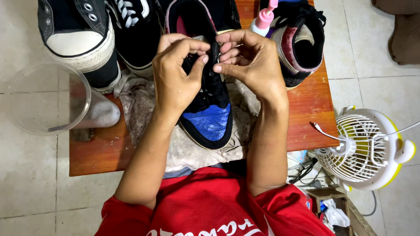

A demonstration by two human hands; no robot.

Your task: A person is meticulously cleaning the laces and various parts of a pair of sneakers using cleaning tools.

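Observation:
A black sneaker with a blue toe lies toe toward me on a stained grey cloth spread over a small wooden table. Both hands meet over its lacing area. My left hand pinches the black lace and tongue from the left. My right hand grips the same lace from the right, with fingertips pressed against the black lace. The upper part of the shoe is partly hidden behind my fingers.
A black-and-white canvas sneaker and another black sneaker sit at the back left, and a dark high-top at the back right beside a pink-capped bottle. A clear plastic cup stands left. A white-yellow fan sits on the floor, right.

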